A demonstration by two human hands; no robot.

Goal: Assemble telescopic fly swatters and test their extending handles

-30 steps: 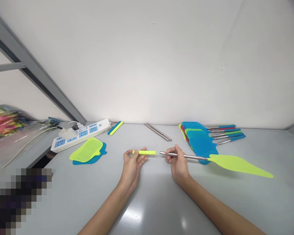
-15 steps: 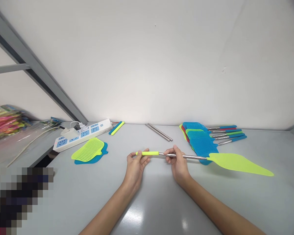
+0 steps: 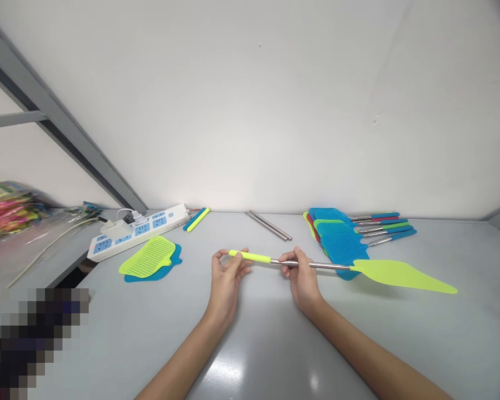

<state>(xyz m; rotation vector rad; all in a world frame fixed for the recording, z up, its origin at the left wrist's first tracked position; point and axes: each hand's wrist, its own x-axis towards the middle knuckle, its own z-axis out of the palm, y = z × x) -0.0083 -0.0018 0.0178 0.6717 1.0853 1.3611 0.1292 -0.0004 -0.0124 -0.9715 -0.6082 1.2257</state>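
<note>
A yellow-green fly swatter (image 3: 400,276) with a metal rod is held level above the table, its flat head pointing right. My left hand (image 3: 226,280) pinches its yellow-green grip (image 3: 254,257) near the outer end, thumb on top. Around the metal rod (image 3: 329,265), just right of the grip, the fingers of my right hand (image 3: 303,280) are closed. Behind the swatter's head lies a pile of swatters with blue heads (image 3: 341,247) on top, their metal rods and coloured grips (image 3: 402,235) pointing right.
Loose yellow-green (image 3: 150,256) and blue swatter heads (image 3: 166,271) overlap at left. A power strip (image 3: 137,230) with plugs stands behind them, beside two loose grips (image 3: 198,220). Two metal rods (image 3: 269,225) lie near the wall. Plastic-bagged colourful items (image 3: 12,214) sit far left.
The swatter's grip end has tilted up slightly, and my left hand has shifted a little left with it. The swatter's head tip has moved slightly left and up. Both hands keep their hold.
</note>
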